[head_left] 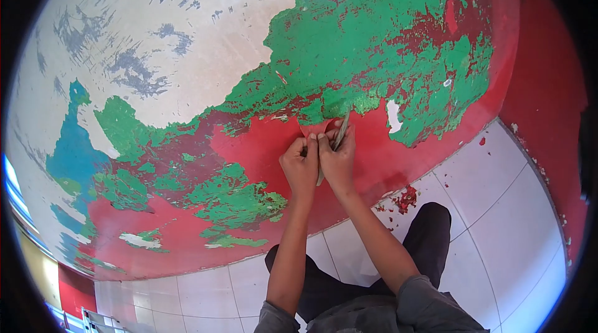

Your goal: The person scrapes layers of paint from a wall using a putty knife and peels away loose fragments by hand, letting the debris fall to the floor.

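Observation:
Against the painted wall, my two hands are side by side with thumbs nearly touching. My left hand is closed in a pinch at the lower edge of a lifted red paint flap. Beside it, my right hand also pinches at that flap. A thin, flat scraper-like tool is held in the right hand, its end pointing up at the green paint. Its exact kind is hard to make out. Around the hands, bare red paint shows below the ragged green edge.
Red and pale paint flakes lie on the white floor tiles by my knee. A red wall meets this one at the right. Beige and blue patches cover the upper wall. A metal frame stands at the lower left.

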`<action>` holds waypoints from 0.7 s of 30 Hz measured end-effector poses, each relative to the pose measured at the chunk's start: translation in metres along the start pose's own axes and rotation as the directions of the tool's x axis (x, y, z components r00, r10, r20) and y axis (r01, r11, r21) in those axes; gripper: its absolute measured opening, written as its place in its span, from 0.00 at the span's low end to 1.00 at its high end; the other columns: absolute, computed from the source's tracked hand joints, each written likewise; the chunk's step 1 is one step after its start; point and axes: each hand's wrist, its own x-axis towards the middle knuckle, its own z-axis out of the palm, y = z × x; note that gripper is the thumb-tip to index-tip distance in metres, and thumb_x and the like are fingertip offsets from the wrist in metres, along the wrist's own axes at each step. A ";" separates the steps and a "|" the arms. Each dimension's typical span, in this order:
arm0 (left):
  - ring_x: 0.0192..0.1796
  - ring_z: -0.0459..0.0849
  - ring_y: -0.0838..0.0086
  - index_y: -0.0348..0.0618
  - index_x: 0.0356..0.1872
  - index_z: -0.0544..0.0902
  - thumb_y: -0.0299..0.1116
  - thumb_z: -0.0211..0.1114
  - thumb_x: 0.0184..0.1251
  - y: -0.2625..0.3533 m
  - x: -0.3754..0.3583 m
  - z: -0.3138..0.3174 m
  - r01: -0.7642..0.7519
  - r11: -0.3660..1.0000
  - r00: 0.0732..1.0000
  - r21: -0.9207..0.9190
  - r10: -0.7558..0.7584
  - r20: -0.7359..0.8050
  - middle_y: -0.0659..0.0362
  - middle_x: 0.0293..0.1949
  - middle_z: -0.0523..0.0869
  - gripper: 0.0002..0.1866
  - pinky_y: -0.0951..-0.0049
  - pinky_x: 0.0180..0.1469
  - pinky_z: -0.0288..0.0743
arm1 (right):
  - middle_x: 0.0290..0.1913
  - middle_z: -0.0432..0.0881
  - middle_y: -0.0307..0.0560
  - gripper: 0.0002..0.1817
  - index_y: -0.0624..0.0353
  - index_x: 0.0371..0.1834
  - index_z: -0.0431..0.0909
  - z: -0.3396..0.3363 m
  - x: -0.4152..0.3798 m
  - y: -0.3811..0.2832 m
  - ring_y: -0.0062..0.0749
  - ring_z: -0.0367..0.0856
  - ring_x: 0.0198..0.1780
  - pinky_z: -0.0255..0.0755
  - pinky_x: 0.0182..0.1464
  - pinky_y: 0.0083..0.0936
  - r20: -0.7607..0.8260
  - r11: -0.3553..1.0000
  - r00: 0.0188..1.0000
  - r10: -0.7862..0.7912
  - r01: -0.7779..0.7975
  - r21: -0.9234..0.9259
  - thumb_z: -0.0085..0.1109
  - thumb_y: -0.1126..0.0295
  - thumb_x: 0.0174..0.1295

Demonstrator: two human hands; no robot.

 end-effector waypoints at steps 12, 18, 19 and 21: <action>0.18 0.64 0.83 0.35 0.18 0.75 0.34 0.62 0.66 0.030 0.013 -0.009 0.018 0.951 0.998 0.308 -0.034 0.046 0.61 0.13 0.73 0.18 0.74 0.20 0.58 | 0.27 0.72 0.38 0.17 0.61 0.49 0.61 -0.014 -0.011 0.004 0.17 0.73 0.28 0.67 0.30 0.16 0.106 0.997 0.993 -0.047 0.054 -0.063 0.55 0.83 0.60; 0.20 0.62 0.86 0.34 0.18 0.74 0.33 0.60 0.68 0.004 0.013 -0.002 -0.016 0.999 1.000 0.035 0.015 0.022 0.66 0.14 0.70 0.18 0.76 0.21 0.56 | 0.28 0.73 0.37 0.15 0.62 0.44 0.66 -0.011 0.009 -0.003 0.19 0.71 0.29 0.67 0.32 0.20 0.019 0.999 1.000 0.020 -0.019 -0.030 0.60 0.77 0.58; 0.21 0.62 0.86 0.34 0.18 0.74 0.32 0.60 0.68 0.001 0.012 -0.001 0.011 1.000 1.000 0.011 -0.011 0.015 0.67 0.15 0.69 0.18 0.77 0.21 0.55 | 0.28 0.73 0.38 0.15 0.63 0.44 0.65 -0.007 0.013 -0.006 0.19 0.71 0.29 0.67 0.32 0.21 0.008 0.998 0.999 0.031 -0.031 -0.059 0.60 0.77 0.57; 0.22 0.61 0.87 0.35 0.18 0.74 0.32 0.60 0.68 -0.001 0.009 0.003 0.061 0.997 0.998 -0.039 -0.061 0.001 0.70 0.16 0.68 0.18 0.78 0.22 0.55 | 0.29 0.74 0.39 0.16 0.63 0.43 0.65 0.001 0.018 -0.011 0.20 0.72 0.29 0.68 0.32 0.21 -0.015 0.992 0.999 0.051 -0.052 -0.114 0.61 0.77 0.56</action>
